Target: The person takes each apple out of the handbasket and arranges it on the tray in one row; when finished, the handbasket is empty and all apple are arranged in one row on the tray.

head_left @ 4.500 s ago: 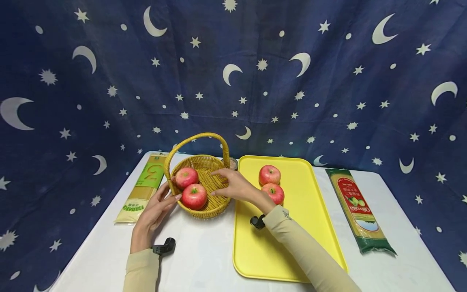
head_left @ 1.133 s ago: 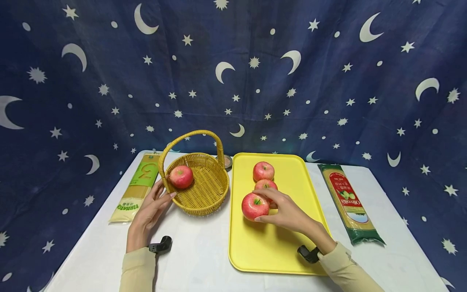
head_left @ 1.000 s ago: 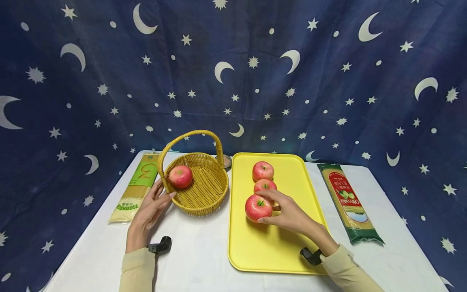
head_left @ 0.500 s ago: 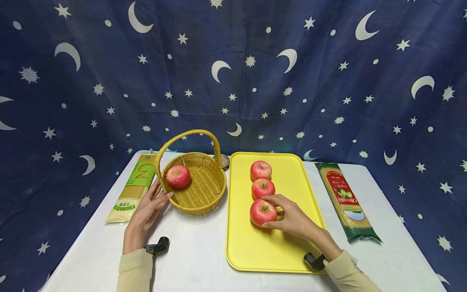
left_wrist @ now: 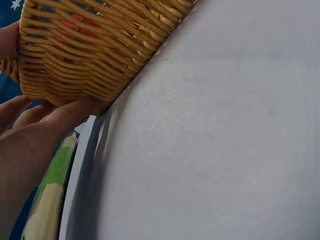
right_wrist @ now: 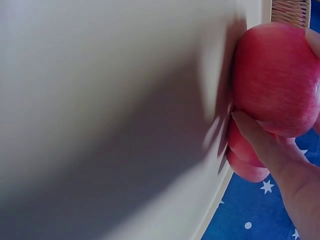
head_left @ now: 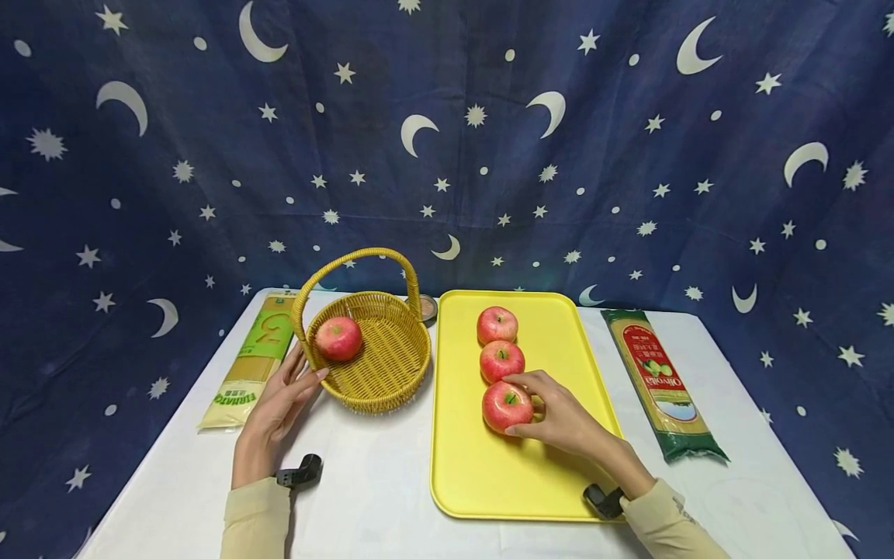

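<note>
My right hand [head_left: 561,417] holds a red apple [head_left: 507,407] between thumb and fingers on the yellow tray [head_left: 482,481]. In the right wrist view that apple [right_wrist: 277,80] looks to be at the tray surface. Behind it, a middle apple [head_left: 501,361] and a far apple [head_left: 497,325] form a row. My left hand [head_left: 274,407] holds the left side of the yellow wicker basket [head_left: 384,373], thumb at the rim and fingers along the outer wall. In the left wrist view the fingers touch the weave [left_wrist: 85,65]. One apple [head_left: 339,338] lies inside the basket, at its left.
A green-labelled pasta pack [head_left: 254,357] lies left of the basket. Another pasta pack [head_left: 663,380], with a red label, is right of the tray. A small round container [head_left: 428,309] sits partly hidden behind the basket. A starry blue cloth [head_left: 447,140] hangs behind the white table [head_left: 363,497].
One of two apples in the basket has gone to the tray in my right hand, then slid slightly right and toward me, to the row's near end. My left hand stays at the basket.
</note>
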The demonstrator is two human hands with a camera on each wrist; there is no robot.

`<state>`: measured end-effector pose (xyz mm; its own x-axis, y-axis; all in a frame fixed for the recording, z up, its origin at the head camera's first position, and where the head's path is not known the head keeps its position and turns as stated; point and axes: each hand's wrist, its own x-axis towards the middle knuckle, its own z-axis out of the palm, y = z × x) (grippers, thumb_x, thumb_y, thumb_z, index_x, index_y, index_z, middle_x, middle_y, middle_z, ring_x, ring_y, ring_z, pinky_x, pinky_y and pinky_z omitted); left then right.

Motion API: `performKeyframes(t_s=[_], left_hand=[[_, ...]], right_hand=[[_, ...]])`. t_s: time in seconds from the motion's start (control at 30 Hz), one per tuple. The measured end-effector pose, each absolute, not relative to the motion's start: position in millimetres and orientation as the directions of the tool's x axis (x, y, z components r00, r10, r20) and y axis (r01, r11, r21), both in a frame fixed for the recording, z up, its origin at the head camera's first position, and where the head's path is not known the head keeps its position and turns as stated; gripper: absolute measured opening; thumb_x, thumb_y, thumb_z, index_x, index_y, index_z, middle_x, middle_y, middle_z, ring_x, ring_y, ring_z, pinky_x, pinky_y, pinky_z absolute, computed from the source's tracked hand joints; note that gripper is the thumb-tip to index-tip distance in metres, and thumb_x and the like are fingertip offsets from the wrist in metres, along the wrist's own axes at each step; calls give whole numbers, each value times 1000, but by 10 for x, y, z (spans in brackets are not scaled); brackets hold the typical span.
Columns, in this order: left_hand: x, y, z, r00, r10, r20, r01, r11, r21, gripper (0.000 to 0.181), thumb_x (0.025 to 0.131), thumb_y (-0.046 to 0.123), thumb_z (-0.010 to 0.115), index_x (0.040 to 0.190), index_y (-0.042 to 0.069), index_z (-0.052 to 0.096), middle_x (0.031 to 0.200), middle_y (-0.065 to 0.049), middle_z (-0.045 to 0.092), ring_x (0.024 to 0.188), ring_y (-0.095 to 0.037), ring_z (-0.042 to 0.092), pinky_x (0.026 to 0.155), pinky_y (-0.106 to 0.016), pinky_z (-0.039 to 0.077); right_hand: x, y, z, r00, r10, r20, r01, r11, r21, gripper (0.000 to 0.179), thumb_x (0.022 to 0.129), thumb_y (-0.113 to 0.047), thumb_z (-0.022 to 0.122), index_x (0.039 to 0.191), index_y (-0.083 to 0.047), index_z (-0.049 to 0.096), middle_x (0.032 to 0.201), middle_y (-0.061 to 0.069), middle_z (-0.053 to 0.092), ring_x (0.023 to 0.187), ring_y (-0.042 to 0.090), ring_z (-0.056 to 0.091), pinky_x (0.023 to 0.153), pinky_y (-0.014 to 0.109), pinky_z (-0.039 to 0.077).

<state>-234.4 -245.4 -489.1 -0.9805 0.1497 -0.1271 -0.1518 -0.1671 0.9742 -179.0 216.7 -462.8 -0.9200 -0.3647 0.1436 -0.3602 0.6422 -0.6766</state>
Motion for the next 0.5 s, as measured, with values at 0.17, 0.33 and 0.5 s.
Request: performKeyframes(t_s=[0.17, 0.33, 0.5], left_hand=[[-2336, -2453, -4887, -981, 154, -122, -148, -170, 974, 94, 101, 7, 64, 167, 24, -1, 175, -5, -1, 159, -31, 17, 107, -19, 46], [-2327, -2449, -4883, -980, 163, -118, -146, -174, 974, 94, 101, 6, 63, 167, 24, -2, 175, -5, -2, 159, -32, 16, 106, -18, 47], [-2330, -2448, -4883, -979, 170, -111, -142, -182, 973, 93, 101, 5, 62, 167, 24, -2, 175, -5, -2, 159, -31, 15, 107, -19, 46]], right_hand=[[-1829, 2184, -4642, -925, -353, 140, -349, 648, -677, 72, 76, -33, 93, 139, -19, 62, 125, 3, 59, 112, 19, 60, 95, 38, 60], [-1860, 2209, -4661, -925, -354, 138, -349, 647, -678, 72, 77, -35, 92, 140, -18, 62, 125, 3, 59, 113, 19, 60, 95, 37, 60], [-1863, 2221, -4651, -925, -362, 119, -343, 653, -676, 73, 78, -36, 90, 143, -20, 60, 128, 3, 60, 115, 20, 59, 97, 40, 58]])
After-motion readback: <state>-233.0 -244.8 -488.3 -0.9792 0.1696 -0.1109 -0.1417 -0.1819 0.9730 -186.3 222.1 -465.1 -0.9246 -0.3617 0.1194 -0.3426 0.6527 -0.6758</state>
